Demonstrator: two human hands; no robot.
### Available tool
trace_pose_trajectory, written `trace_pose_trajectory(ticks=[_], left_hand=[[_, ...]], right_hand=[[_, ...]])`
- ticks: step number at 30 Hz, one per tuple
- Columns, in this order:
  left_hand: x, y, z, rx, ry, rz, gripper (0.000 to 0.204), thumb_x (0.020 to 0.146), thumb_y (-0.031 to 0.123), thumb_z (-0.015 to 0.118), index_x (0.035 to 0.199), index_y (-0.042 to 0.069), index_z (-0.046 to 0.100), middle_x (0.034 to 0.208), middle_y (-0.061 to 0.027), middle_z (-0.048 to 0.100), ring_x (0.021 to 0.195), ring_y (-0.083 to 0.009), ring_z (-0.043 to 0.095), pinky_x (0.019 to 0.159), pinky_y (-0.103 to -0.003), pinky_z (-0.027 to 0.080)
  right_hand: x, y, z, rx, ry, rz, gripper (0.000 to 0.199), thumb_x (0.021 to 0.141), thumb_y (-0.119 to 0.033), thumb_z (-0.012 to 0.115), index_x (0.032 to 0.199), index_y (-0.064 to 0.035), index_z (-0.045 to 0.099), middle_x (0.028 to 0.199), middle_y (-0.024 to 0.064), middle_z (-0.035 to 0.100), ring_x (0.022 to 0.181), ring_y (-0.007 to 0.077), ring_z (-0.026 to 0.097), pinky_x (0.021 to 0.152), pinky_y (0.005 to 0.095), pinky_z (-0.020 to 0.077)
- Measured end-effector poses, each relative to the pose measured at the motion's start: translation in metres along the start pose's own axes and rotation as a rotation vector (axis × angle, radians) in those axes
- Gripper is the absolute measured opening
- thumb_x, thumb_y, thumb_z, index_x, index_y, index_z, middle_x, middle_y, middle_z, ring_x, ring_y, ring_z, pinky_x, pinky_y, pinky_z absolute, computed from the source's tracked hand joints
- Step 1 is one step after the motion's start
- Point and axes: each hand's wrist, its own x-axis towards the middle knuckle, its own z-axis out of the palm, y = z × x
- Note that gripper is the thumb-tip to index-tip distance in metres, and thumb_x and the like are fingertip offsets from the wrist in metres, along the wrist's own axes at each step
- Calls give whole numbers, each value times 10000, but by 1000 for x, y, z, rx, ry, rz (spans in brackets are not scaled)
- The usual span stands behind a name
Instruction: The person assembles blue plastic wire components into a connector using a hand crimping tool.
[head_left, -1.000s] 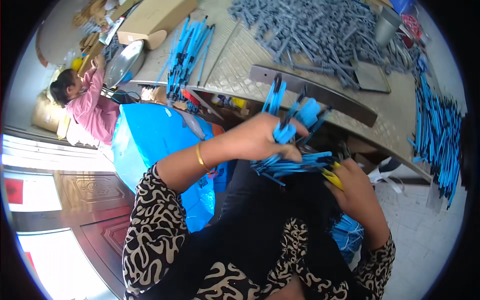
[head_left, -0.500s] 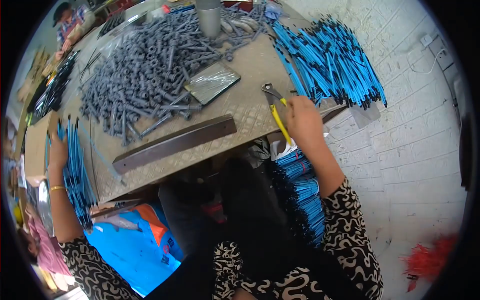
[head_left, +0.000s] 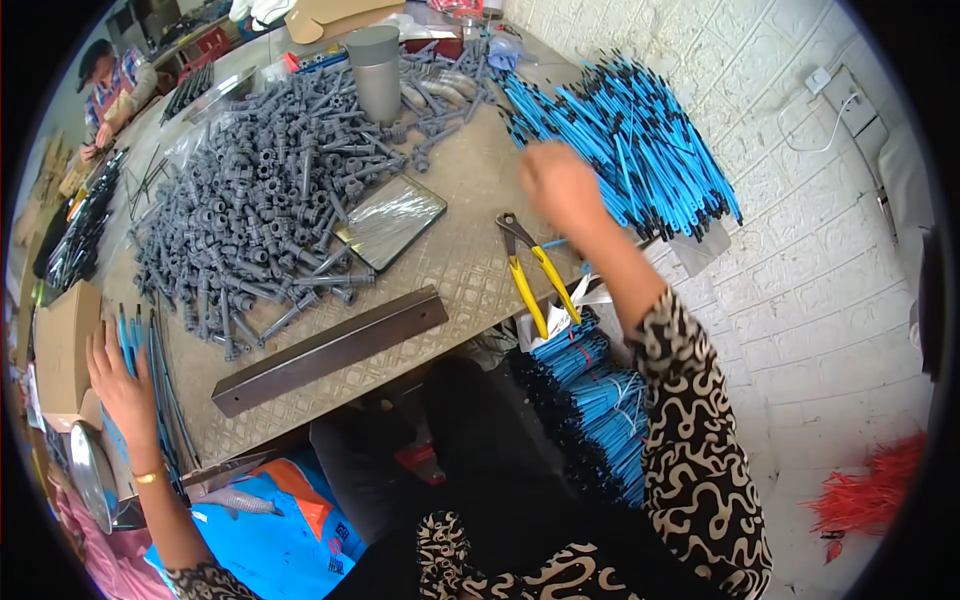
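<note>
At the table's left edge my left hand (head_left: 124, 392) is open, its spread fingers lying over a loose bundle of blue rods (head_left: 132, 335) with black ends. My right hand (head_left: 562, 187) is over the table beside a big heap of blue rods (head_left: 630, 140) with black tips. Its fingers are bent and smeared by motion, so I cannot see whether they hold anything. Nearer me lie pincers with yellow handles (head_left: 540, 268), their handles apart and reaching the table's front edge. No hand touches them.
A pile of grey plastic bolt-like parts (head_left: 250, 200) covers the table's middle, with a grey cylinder (head_left: 377, 80), a film-wrapped pad (head_left: 392, 222) and a metal bar (head_left: 330, 350) around it. Below the table stand bundled blue rods (head_left: 600, 420). A person (head_left: 110, 90) sits at far left.
My right hand has left the pincers and moved up and left toward the rod heap. My left hand's fingers have spread over the rods. The view has shifted a little.
</note>
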Motion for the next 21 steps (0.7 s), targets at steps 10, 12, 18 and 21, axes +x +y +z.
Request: trace_pose_trajectory(ticks=[10, 12, 18, 21], left_hand=[[-96, -47, -21, -276, -389, -407, 894, 631, 78, 679, 1405, 131, 234, 1385, -161, 319, 1280, -384, 283, 1025, -438, 291], [-93, -48, -24, -251, -447, -348, 908, 626, 55, 678, 1408, 134, 225, 1389, -159, 312, 1279, -385, 285, 1027, -428, 288], [-57, 0, -63, 11, -221, -209, 771, 666, 13, 655, 1361, 90, 329, 1318, -180, 395, 1209, -381, 381, 1001, -399, 325], [-30, 34, -89, -590, -77, -161, 541, 733, 6, 628, 1251, 46, 476, 1173, -161, 526, 1063, -301, 514, 926, -360, 397]], right_hand=[[84, 86, 41, -55, -178, 489, 378, 859, -350, 481, 879, 8, 602, 932, 206, 623, 919, 375, 578, 778, 451, 459], [79, 96, 38, -37, -110, 504, 363, 866, -338, 480, 884, 2, 605, 931, 181, 632, 900, 350, 587, 765, 437, 463], [39, 70, -9, 710, 303, 582, 297, 903, -273, 475, 955, -13, 609, 893, 57, 646, 767, 160, 584, 678, 312, 465], [10, 32, -41, 937, 310, 543, 272, 918, -230, 471, 1030, -11, 586, 867, 23, 623, 721, 78, 528, 644, 232, 431]])
